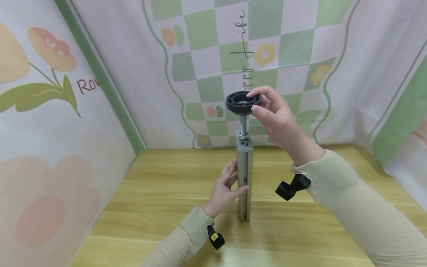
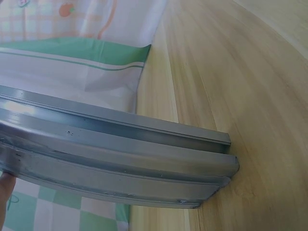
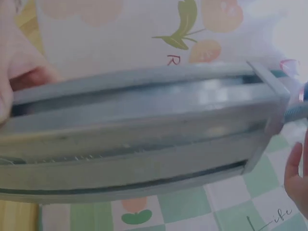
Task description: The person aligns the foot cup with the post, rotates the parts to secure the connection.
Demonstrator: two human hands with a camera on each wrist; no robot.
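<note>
An aluminium profile (image 1: 245,161) with slotted sides stands upright on the wooden table. My left hand (image 1: 222,193) grips it around the lower half, thumb across the near side and fingers behind. On top is a metal end plate with a bolt (image 1: 244,144) set in it. A threaded rod (image 1: 243,125) rises from this plate and carries a round black levelling foot (image 1: 238,108). My right hand (image 1: 276,115) pinches that foot by its right rim, between thumb and fingers. In the left wrist view, the profile's slotted lower end (image 2: 211,163) meets the table.
Wood-grain table (image 1: 160,185) lies beneath the work. Printed curtains hang close around it: a checkered one (image 1: 203,26) behind and a flowered one (image 1: 110,167) along the left. Each wrist wears a small black camera mount (image 1: 293,187).
</note>
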